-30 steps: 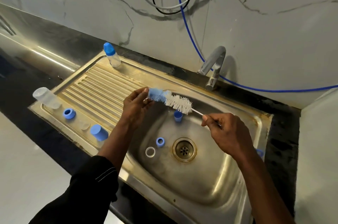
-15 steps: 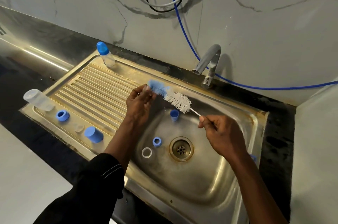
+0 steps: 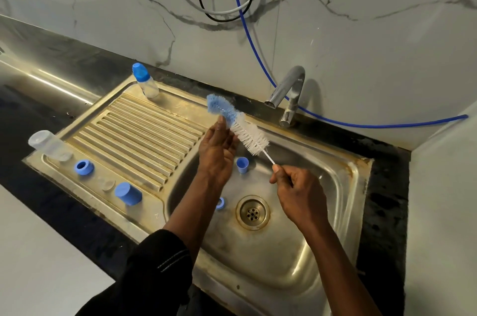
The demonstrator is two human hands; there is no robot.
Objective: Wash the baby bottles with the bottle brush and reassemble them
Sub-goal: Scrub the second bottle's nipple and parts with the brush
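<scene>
My right hand (image 3: 296,192) pinches the thin white handle of the bottle brush (image 3: 240,127) over the sink basin (image 3: 322,251). The brush slants up to the left, its blue tip free. My left hand (image 3: 218,150) is held up beside it, straight fingers touching the bristles where blue meets white. An assembled bottle (image 3: 145,82) with a blue cap stands at the drainboard's far corner. A clear bottle body (image 3: 49,145) lies at its left end, with a blue collar ring (image 3: 84,167), a clear nipple (image 3: 108,184) and a blue cap (image 3: 128,193) beside it.
In the basin lie a small blue cap (image 3: 242,164) and a blue ring (image 3: 220,203), half hidden by my left forearm, near the drain (image 3: 253,212). The faucet (image 3: 289,94) stands behind the basin, with no water running. Hoses and cables hang on the marble wall.
My left hand has let go of the brush's blue tip and now touches the bristles lower down. The brush has tilted more upright. My forearm now hides the white ring in the basin.
</scene>
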